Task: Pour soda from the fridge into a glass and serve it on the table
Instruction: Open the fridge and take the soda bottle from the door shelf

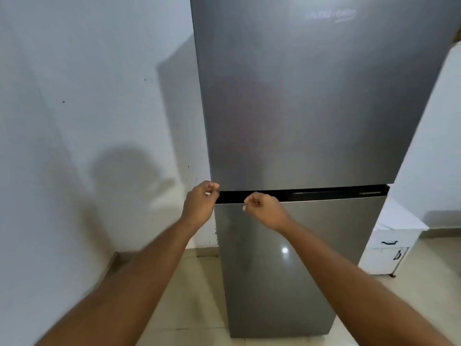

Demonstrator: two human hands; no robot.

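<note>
A tall grey two-door fridge (311,108) stands in front of me, both doors closed. A black gap (324,193) runs between the upper and lower door. My left hand (200,203) is at the left end of that gap, fingers curled loosely with nothing in them. My right hand (264,211) hovers just right of it, in front of the top edge of the lower door (287,258), fingers also curled and holding nothing. No soda, glass or table is in view.
A white wall (87,121) is close on the left of the fridge. A white cabinet (389,248) with black handles stands to the right. Beige floor tiles (194,295) lie below.
</note>
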